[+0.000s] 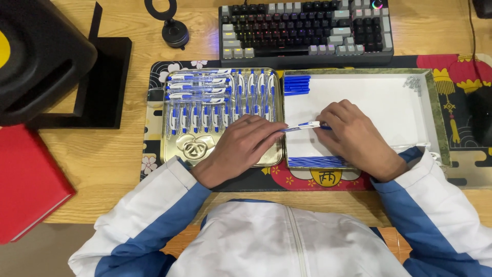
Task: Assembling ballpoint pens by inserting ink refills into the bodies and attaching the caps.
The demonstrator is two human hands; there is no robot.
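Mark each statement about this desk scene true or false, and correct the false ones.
1. Both hands hold one blue and white pen between them. True: the left hand and right hand meet at it.
2. The gold tray holds rows of finished pens. True.
3. The white box is filled to the brim with pens. False: it is mostly bare, with blue parts at its far left corner and more along its near edge.
4. The keyboard lies between the person and the trays. False: it lies beyond them.
5. A red book lies at the left. True.
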